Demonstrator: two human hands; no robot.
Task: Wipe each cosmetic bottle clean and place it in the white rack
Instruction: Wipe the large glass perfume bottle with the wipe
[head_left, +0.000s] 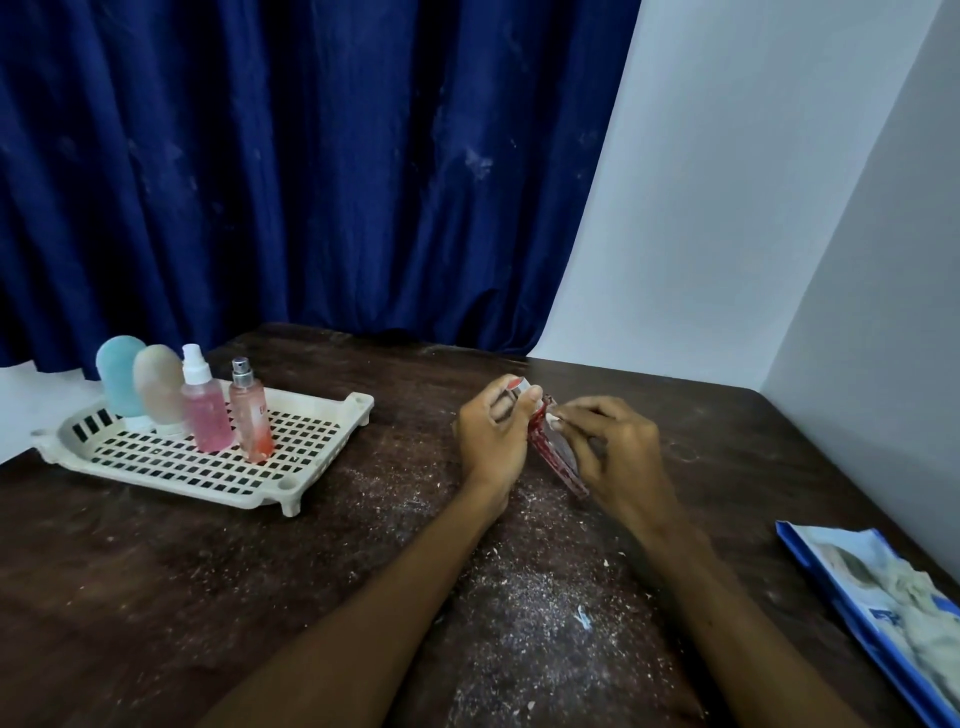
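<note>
Wiping step in hand. Left hand (491, 434) gripped the cap end of the red-and-white bottle (558, 457), which was held tilted above the table (260, 571), well right of the white rack (322, 400). Right hand (610, 452) curled round the bottle's lower body, fingertips pinching something small and white, possibly a wipe; too blurred to be sure. Four bottles stood upright in the rack: teal bottle (120, 376), beige bottle (158, 387), pink spray (205, 410), slim spray (249, 415). Blue packet (883, 597) lay at the table's right edge. Next move probably called for carrying the bottle left and setting it upright on free mesh without knocking its neighbours.
</note>
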